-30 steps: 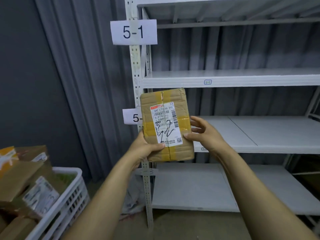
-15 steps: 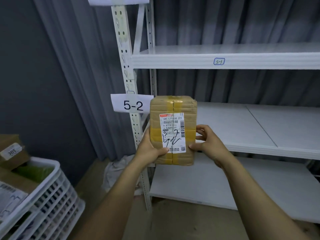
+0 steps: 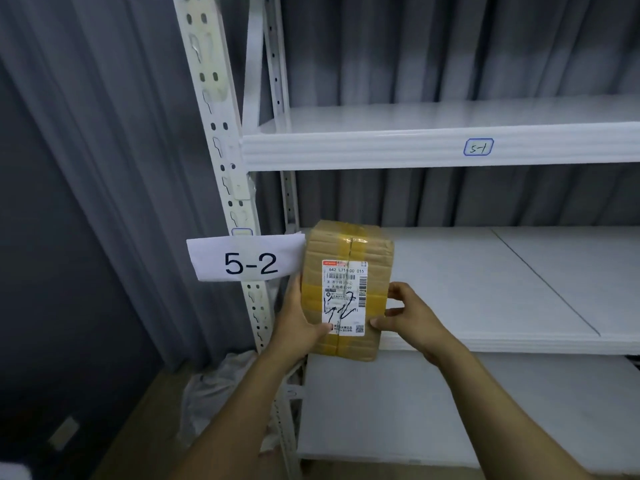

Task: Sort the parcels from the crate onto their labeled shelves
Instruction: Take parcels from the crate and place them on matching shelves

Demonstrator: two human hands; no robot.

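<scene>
cardboard parcel (image 3: pixel 346 292), gripped upright between left hand (image 3: pixel 298 322) and right hand (image 3: pixel 410 317), hangs at the near left edge of the shelf (image 3: pixel 485 289) beside the 5-2 sign (image 3: pixel 247 261). stood on end near that lip, it might tip off.

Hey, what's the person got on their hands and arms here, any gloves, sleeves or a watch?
Nothing worn shows. The left hand and right hand are bare: no gloves, no rings visible. The left forearm and right forearm are bare as far as the frame reaches, with no sleeves, watch, bands or markings.
</scene>
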